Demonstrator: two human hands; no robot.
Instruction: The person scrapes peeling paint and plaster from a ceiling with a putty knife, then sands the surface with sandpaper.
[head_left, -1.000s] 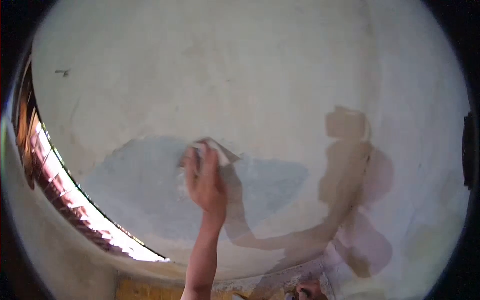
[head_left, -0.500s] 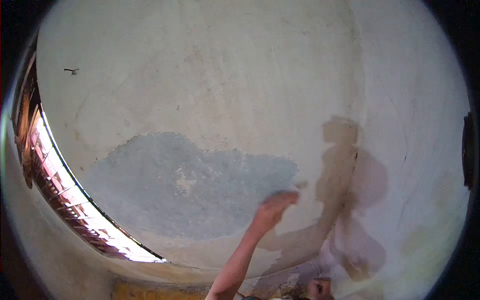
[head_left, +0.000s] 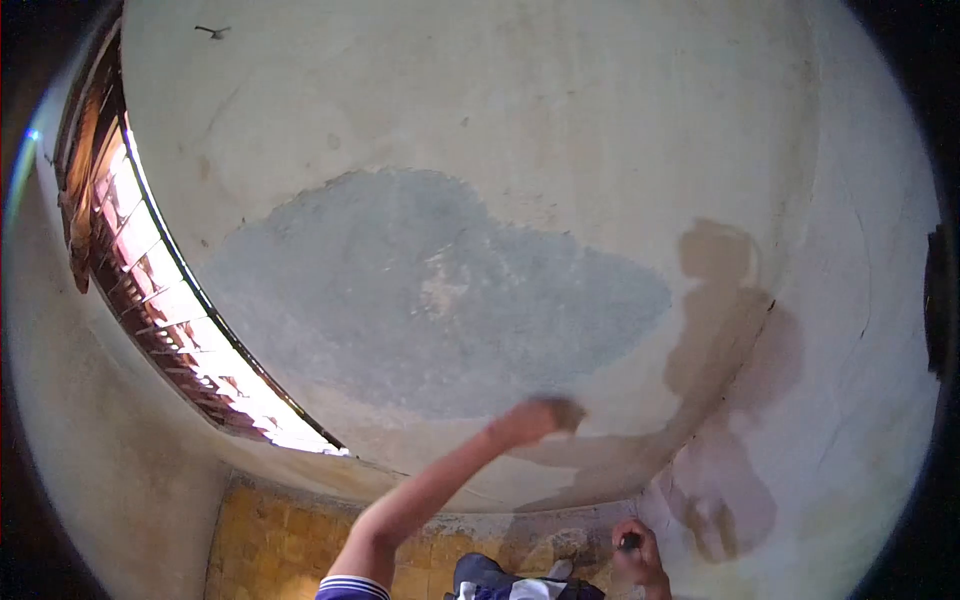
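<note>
Ahead is a pale plastered wall (head_left: pixel 560 120) with a large irregular grey patch (head_left: pixel 350 270), its edges ragged and a lighter scuffed spot near the middle. My left hand (head_left: pixel 535 418) reaches out to the wall just below the lower edge of the patch. It is smeared by motion, with closed fingers around a small brownish thing (head_left: pixel 571 413) whose kind is too blurred to tell. Low on the right, my right hand (head_left: pixel 642 562) is closed round a dark handle (head_left: pixel 630 541). Whatever is at the handle's other end is hidden.
A barred window (head_left: pixel 165 290) lets in bright light on the left. The side wall (head_left: pixel 860 420) meets the patched wall at a cracked corner on the right, where my shadow (head_left: pixel 720 340) falls. Below are yellowish floor tiles (head_left: pixel 270 530). A nail-like piece (head_left: pixel 212 32) sticks out high up.
The view has tipped downward and leftward, showing more floor. My left hand has gone from the patch's right end to below its lower edge. More of my right hand shows.
</note>
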